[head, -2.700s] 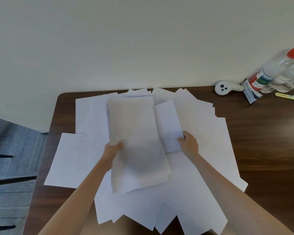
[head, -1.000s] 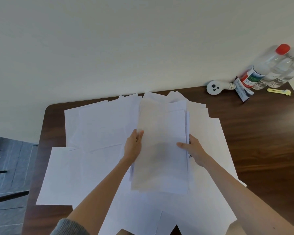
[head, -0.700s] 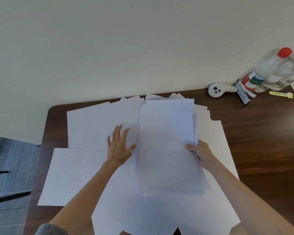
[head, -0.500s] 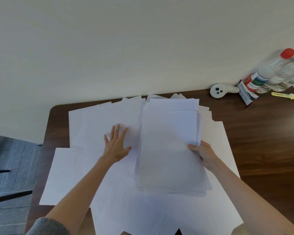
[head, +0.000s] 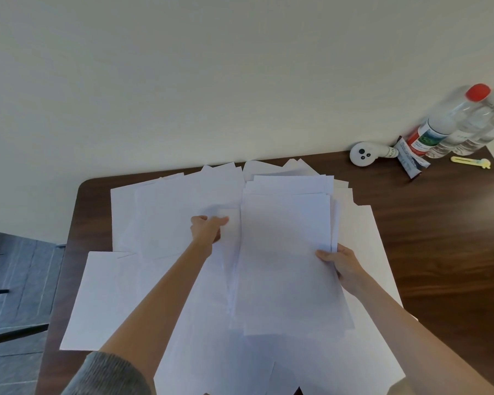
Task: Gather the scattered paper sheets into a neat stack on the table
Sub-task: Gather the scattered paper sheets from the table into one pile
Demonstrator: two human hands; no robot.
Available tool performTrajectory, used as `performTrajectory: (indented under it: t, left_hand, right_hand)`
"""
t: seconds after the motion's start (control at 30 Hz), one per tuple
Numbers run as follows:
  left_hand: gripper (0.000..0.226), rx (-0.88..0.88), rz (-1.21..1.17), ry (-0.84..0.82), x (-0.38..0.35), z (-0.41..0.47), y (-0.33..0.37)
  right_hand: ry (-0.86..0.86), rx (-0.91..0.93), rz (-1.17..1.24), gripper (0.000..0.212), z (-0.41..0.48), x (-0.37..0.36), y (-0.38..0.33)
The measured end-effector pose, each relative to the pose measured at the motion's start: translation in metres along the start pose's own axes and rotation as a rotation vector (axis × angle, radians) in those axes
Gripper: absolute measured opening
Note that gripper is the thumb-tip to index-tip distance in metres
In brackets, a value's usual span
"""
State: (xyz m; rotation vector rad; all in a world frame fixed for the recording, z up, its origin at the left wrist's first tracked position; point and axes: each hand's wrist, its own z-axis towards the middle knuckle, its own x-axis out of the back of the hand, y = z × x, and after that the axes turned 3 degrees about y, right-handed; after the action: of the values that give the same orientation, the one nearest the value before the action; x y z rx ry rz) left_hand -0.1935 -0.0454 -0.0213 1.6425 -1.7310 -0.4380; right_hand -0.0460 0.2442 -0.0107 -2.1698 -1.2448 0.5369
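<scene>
Gathering is partly complete. A stack (head: 288,252) of sheets lies at centre right of the frame, resting on other paper rather than on the bare counter (head: 439,252). Its edges are not yet squared (several far edges step out at the top, and the left edge fans slightly).

The right hand (head: 344,266) holds the stack at its right edge, thumb on top and fingers curled under. The left hand (head: 207,232) sits just left of the stack. Its fingers (head: 201,223) are curled narrow and appear to pinch the edge of a loose sheet (head: 231,223) beside the stack.

Still to collect are the scattered sheets (head: 103,300) that cover the counter around and beneath the stack: a group at upper left, one at lower left, several along the bottom edge of the frame, and more showing at the right. By this evidence most of the sheets are still ungathered, so the task is judged well short of done. After the last sheet is added, the stack will still need its edges aligned.

At upper right, well apart from the paper, stand bottles (head: 451,124), a white round device (head: 364,153) and a yellow tool (head: 471,161).
</scene>
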Motion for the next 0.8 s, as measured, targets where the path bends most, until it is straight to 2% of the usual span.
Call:
performTrajectory:
  t: [0.17, 0.3, 0.43, 0.5, 0.57, 0.63, 0.67, 0.73, 0.8]
  left_hand:
    - [0.017, 0.054, 0.111, -0.21, -0.002, -0.017, -0.003]
    - [0.013, -0.01, 0.235, -0.299, 0.01, -0.023, -0.014]
    - [0.006, -0.11, 0.087, -0.181, 0.023, -0.02, -0.011]
    - [0.013, -0.049, -0.107, -0.137, 0.028, -0.015, -0.01]
    - [0.016, 0.037, -0.205, -0.207, 0.031, -0.017, -0.011]
    - [0.025, 0.077, -0.153, -0.296, 0.029, -0.021, -0.017]
    - [0.028, 0.063, -0.094, -0.286, 0.026, -0.025, -0.02]
    - [0.023, -0.028, -0.028, -0.165, 0.022, -0.031, -0.023]
    - [0.016, -0.118, -0.095, -0.036, 0.021, -0.036, -0.022]
  right_hand:
    - [-0.008, 0.003, 0.013, 0.021, -0.001, 0.001, 0.002]
    - [-0.016, -0.003, 0.019, 0.019, -0.004, 0.005, -0.002]
    - [-0.028, 0.007, 0.006, 0.019, -0.006, 0.008, -0.009]
    - [-0.026, 0.017, 0.007, 0.02, -0.007, 0.008, -0.01]
    - [-0.025, 0.021, -0.003, 0.019, -0.008, 0.009, -0.011]
    - [-0.029, 0.021, -0.018, 0.019, -0.01, 0.009, -0.011]
    - [-0.033, 0.019, -0.022, 0.018, -0.01, 0.009, -0.011]
    - [-0.037, 0.02, -0.028, 0.018, -0.012, 0.009, -0.011]
    - [-0.034, 0.024, -0.021, 0.018, -0.013, 0.009, -0.011]
